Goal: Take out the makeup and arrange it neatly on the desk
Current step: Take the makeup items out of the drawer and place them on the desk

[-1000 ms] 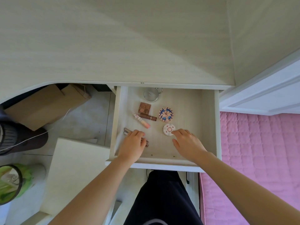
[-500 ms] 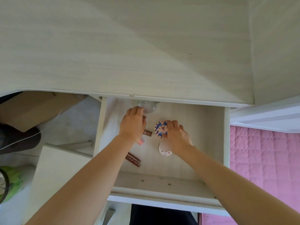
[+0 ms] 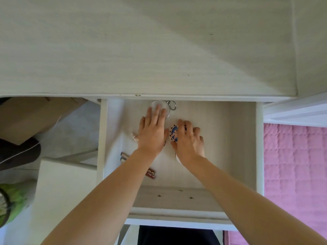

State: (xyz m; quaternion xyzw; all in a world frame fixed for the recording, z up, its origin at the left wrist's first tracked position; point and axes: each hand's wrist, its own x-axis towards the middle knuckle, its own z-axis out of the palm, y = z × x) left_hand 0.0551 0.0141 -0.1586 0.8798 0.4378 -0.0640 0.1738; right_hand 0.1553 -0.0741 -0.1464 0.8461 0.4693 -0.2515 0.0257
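Now right hand (image 3: 188, 140) tilts compact (image 3: 174, 133) up.

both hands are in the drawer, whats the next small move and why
Probably lift the blue patterned compact out toward the desk top: the right hand has its fingers curled round it, tilted up on edge. The left hand lies flat, fingertips on the round clear case at the back, gripping nothing yet.
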